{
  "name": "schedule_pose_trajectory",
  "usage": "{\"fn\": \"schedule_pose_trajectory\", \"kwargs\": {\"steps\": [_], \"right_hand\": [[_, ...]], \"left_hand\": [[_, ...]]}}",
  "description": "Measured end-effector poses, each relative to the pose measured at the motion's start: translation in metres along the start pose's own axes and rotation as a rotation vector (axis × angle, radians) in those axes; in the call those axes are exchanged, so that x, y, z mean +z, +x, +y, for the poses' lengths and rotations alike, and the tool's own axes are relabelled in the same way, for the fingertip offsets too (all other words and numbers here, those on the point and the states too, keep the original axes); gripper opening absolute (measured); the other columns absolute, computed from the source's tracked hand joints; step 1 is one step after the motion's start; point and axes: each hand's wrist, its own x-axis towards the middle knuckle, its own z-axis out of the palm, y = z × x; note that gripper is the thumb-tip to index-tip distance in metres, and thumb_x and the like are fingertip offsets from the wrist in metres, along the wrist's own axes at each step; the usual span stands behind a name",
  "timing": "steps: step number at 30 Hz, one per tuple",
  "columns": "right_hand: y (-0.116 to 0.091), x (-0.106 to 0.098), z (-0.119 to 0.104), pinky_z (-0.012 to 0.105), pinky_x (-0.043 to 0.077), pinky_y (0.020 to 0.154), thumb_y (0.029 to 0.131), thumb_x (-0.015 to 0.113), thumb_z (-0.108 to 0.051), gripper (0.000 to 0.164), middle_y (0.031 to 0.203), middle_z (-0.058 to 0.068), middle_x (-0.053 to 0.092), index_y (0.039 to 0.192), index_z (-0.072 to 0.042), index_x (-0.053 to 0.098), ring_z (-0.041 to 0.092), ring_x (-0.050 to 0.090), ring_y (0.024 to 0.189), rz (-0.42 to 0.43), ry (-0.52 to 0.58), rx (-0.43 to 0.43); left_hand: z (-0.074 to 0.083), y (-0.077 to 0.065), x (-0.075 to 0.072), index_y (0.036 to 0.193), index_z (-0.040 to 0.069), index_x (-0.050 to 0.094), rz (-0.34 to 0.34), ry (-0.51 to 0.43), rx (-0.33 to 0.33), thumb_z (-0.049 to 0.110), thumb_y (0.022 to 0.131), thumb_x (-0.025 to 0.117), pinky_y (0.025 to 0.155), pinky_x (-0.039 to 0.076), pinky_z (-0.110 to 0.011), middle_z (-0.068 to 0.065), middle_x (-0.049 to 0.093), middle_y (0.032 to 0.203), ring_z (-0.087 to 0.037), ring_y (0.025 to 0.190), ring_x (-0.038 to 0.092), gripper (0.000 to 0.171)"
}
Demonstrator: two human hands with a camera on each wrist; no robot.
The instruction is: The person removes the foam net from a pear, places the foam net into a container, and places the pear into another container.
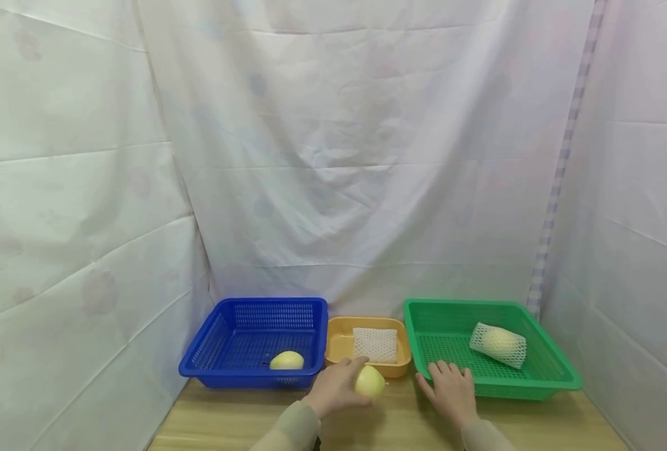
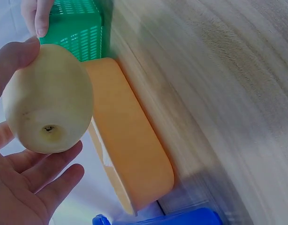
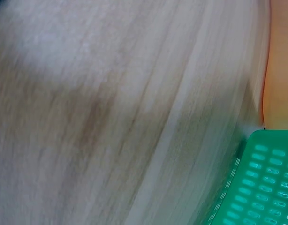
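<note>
My left hand (image 1: 340,387) holds a pale yellow pear (image 1: 370,382) between thumb and fingers, over the table just in front of the orange tray (image 1: 333,366). In the left wrist view the bottom end of the pear (image 2: 50,98) faces the camera. A white foam net (image 1: 375,345) lies in the orange tray. My right hand (image 1: 450,389) is at the near left corner of the green basket (image 1: 536,387), fingers over its rim. Inside that basket lies a pear in a foam net (image 1: 499,343). The right wrist view does not show the hand.
To the left stands a blue basket (image 1: 243,379) with another pear (image 1: 287,360) in it. The three containers stand in a row on the wooden table (image 1: 389,426). White cloth (image 1: 356,156) hangs behind and on both sides.
</note>
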Motion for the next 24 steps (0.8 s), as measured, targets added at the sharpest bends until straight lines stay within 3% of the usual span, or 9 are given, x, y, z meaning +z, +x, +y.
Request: {"fn": "schedule_pose_trajectory", "kwargs": {"steps": [8,16,24], "right_hand": [[0.001,0.000,0.000,0.041,0.035,0.060,0.087,0.063,-0.053,0.034,0.077,-0.002,0.053,0.081,-0.020,0.059,0.020,0.049,0.068,-0.027,-0.024,0.004],[-0.002,0.002,-0.003,0.044,0.035,0.062,0.084,0.068,-0.051,0.032,0.078,-0.002,0.054,0.084,-0.019,0.063,0.021,0.050,0.069,0.008,-0.006,0.016],[-0.002,0.003,-0.002,0.044,0.034,0.061,0.083,0.069,-0.050,0.032,0.078,-0.002,0.054,0.083,-0.019,0.061,0.020,0.049,0.069,0.029,-0.007,0.006]], "left_hand": [[0.000,0.004,-0.005,0.134,0.024,0.055,0.035,0.028,0.043,0.048,0.064,0.082,0.059,0.046,-0.030,-0.001,0.065,0.103,-0.011,0.076,0.059,0.079],[-0.003,0.007,-0.017,0.135,0.021,0.055,0.059,0.060,0.078,0.049,0.066,0.081,0.063,0.048,-0.031,-0.002,0.065,0.105,-0.013,0.081,0.061,0.079],[-0.009,0.008,-0.024,0.143,0.024,0.045,0.052,0.043,0.045,0.052,0.067,0.080,0.061,0.047,-0.030,-0.002,0.064,0.107,-0.013,0.078,0.060,0.088]]}}
